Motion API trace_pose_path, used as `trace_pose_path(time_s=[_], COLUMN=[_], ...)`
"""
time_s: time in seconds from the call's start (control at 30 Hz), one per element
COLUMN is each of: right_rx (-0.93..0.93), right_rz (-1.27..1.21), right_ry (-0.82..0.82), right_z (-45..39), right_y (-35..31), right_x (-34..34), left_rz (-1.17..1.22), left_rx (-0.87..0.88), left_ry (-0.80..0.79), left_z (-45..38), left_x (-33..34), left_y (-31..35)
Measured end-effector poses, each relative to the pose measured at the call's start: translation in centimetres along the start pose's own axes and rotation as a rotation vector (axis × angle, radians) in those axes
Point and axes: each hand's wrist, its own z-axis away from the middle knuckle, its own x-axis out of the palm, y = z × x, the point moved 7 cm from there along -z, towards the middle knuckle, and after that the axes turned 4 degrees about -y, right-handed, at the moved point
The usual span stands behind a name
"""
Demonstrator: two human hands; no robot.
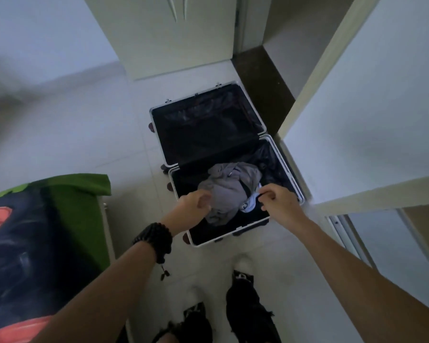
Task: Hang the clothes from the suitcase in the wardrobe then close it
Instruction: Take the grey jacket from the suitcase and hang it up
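An open suitcase [270, 142] with a silver frame and dark lining lies flat on the pale floor. Its far half looks empty. In the near half lies a crumpled grey garment [229, 186], with a white and black piece of clothing [250, 205] beside it. My left hand [196, 201], with a dark bead bracelet on the wrist, is closed on the grey garment's left edge. My right hand [279, 199] pinches the edge of the white piece. An open white wardrobe door [372, 100] stands to the right of the suitcase.
A bed with a green, dark and red cover [45, 233] fills the lower left. A white cabinet [174, 35] stands beyond the suitcase, with a dark floor strip [260, 82] beside it. My feet in dark trousers [248, 308] are near the suitcase's front edge.
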Motion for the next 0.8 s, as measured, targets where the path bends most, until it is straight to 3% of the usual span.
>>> trace_pose_path(time_s=[0.17, 0.33, 0.47, 0.57, 0.63, 0.8], right_rx=[0.066, 0.153, 0.03, -0.136, -0.207, -0.003], right_rz=[0.186, 0.326, 0.466, 0.858, 1.132, 1.419], right_ry=[-0.131, -0.133, -0.115, -0.05, -0.059, -0.007], right_z=[-16.3, -33.0, -44.1, -49.9, -51.5, -50.3], right_y=[8.2, 18.5, 24.8, 25.4, 24.2, 23.1], right_x=[5.9, 13.0, 16.4, 16.9, 17.8, 15.9], left_rz=[-0.132, -0.25, -0.387, -0.583, -0.659, -0.69], left_rx=[0.019, 0.071, 0.119, 0.082, 0.157, 0.288], left_ry=[0.028, -0.005, 0.01, -0.072, -0.146, -0.15], left_z=[-16.5, -34.8, -46.5, -51.4, -52.9, -50.2], left_x=[4.6, 11.8, 15.3, 16.9, 17.9, 15.0], left_y=[-7.5, -16.6, -21.4, -22.5, -22.5, -21.4])
